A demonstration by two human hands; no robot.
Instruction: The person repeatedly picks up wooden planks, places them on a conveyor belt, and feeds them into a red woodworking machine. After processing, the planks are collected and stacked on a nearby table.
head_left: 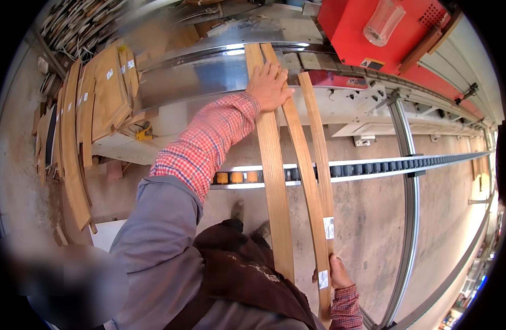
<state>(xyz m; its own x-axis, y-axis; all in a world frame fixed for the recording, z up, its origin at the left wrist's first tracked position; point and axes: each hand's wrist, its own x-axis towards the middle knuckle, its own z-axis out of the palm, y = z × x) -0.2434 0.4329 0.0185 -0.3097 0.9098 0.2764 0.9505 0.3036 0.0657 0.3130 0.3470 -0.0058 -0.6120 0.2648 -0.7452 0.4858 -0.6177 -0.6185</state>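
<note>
My left hand (269,88) lies palm down, fingers extended, across the far ends of a wide wooden board (273,181) and a narrow wooden strip (298,137). That narrow strip runs back toward my body and carries a white label near its close end. My right hand (339,272) grips its near part from the right side, with the thumb along the edge. Just to its right, a second labelled strip (314,118) lies close against it. How far my right fingers reach underneath is hidden.
The boards cross a roller rail (363,169) and rest toward a metal machine table (209,71). A red machine housing (357,27) stands far right. An upright-looking aluminium frame bar (410,192) runs along the right. Stacked wooden boards (104,82) lie at the left.
</note>
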